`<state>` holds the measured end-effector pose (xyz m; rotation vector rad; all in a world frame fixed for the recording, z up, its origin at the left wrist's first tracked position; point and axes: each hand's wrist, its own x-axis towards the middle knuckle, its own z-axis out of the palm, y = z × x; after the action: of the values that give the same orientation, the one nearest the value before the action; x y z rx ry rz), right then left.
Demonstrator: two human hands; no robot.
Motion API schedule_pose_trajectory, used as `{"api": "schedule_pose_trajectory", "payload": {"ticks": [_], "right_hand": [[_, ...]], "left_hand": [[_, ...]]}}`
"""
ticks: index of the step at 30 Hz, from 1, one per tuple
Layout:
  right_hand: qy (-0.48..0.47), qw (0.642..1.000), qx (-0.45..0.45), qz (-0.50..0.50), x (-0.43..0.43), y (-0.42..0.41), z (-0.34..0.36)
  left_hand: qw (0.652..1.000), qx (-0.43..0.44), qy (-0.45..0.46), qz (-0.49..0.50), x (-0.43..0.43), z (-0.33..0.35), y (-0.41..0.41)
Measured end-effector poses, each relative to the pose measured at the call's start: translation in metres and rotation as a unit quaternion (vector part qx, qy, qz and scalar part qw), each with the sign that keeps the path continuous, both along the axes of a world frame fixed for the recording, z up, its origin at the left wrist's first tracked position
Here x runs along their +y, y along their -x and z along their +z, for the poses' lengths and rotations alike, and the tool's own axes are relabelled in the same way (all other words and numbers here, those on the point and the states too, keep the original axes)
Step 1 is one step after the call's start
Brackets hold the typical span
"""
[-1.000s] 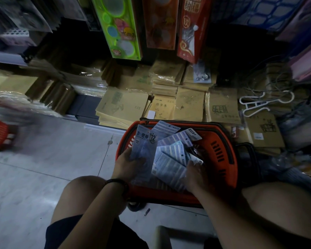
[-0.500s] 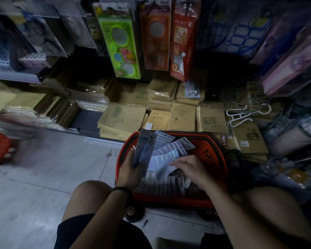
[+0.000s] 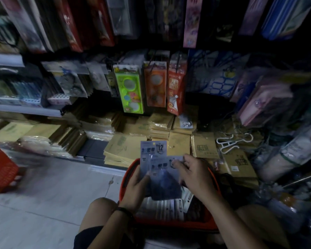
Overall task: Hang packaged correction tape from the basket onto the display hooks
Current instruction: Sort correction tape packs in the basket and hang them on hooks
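An orange basket point(image 3: 126, 178) sits on the floor between my knees, with more packaged correction tape point(image 3: 162, 207) lying flat inside. My left hand point(image 3: 135, 189) grips an upright pack of correction tape point(image 3: 152, 150) marked "12" above the basket's left rim. My right hand point(image 3: 194, 175) pinches a second pack point(image 3: 164, 178) by its top edge and holds it in front of the first, overlapping it. Hooks with hanging goods point(image 3: 129, 88) line the display wall ahead.
Stacks of brown exercise books point(image 3: 126, 148) fill the low shelf behind the basket. A white hanger point(image 3: 228, 142) lies at the right. A second red basket point(image 3: 0, 169) stands on the floor at the far left. Grey tiles point(image 3: 52, 194) lie to the left.
Both hands rose out of the basket. My left hand lifted its pack higher and my right hand picked up a second pack and brought it against the first. The view tilted up.
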<state>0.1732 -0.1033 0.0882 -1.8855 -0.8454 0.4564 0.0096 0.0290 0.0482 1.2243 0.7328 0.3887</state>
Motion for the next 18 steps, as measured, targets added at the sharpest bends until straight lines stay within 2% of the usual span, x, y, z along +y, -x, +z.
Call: {"api": "schedule_pose_trajectory", "payload": {"ticks": [3, 5, 9, 12, 14, 16, 18], "right_hand": [[0.006, 0.997, -0.058, -0.041, 0.009, -0.017, 0.030], [0.010, 0.994, -0.089, -0.058, 0.013, -0.026, 0.055], [-0.052, 0.995, -0.043, -0.080, 0.012, -0.033, 0.103], [-0.101, 0.988, -0.062, -0.096, 0.004, -0.034, 0.129], [-0.118, 0.985, -0.112, -0.059, -0.004, -0.032, 0.145], [-0.096, 0.972, -0.217, -0.004, -0.015, -0.030, 0.162], [-0.055, 0.942, -0.329, 0.024, -0.026, -0.033, 0.180]], "left_hand": [[0.999, -0.042, 0.025, -0.022, -0.011, 0.031, -0.006], [0.998, -0.054, 0.006, -0.044, -0.016, 0.053, -0.011], [0.992, -0.094, -0.033, -0.076, -0.017, 0.086, -0.025], [0.989, -0.132, -0.030, -0.055, -0.020, 0.116, -0.042], [0.986, -0.162, -0.031, -0.037, -0.023, 0.138, -0.057], [0.982, -0.186, -0.030, -0.025, -0.023, 0.166, -0.072], [0.978, -0.201, -0.038, -0.034, -0.023, 0.197, -0.087]]}}
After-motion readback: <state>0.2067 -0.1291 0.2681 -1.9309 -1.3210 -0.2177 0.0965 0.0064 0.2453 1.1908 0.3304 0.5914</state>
